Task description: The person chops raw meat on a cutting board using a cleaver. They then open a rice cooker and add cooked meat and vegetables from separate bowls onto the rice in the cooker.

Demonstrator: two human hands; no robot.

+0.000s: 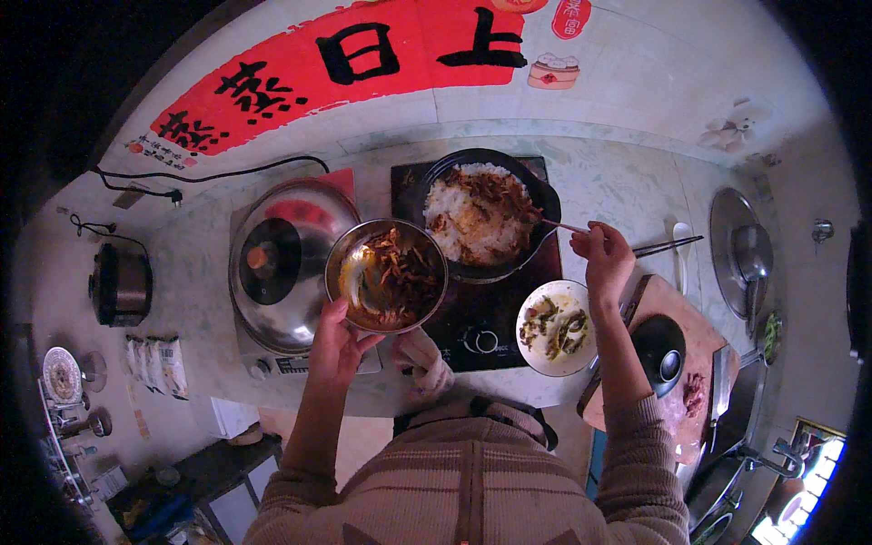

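Observation:
My left hand [338, 347] grips a stainless steel bowl [336, 269] by its near rim, tilted above the edge of the induction cooktop and partly over a domed metal lid [320, 238]. Reddish-brown shredded food [398, 272] and oily sauce lie inside the bowl. In my right hand [605, 259] is a thin-handled utensil [562, 225]. Its far end reaches into a black pan [552, 204] and is hidden among the food there. White rice [453, 225] fills the pan, with the same brown shreds [494, 187] spread over part of it.
A white plate [524, 364] of food residue sits below my right forearm. Black chopsticks [667, 246] cross a white spoon [681, 272]. On the wooden cutting board [654, 293] are a black-rimmed lid [650, 347], raw meat [695, 392] and a knife [721, 388]. A cloth [426, 364] lies at the counter edge.

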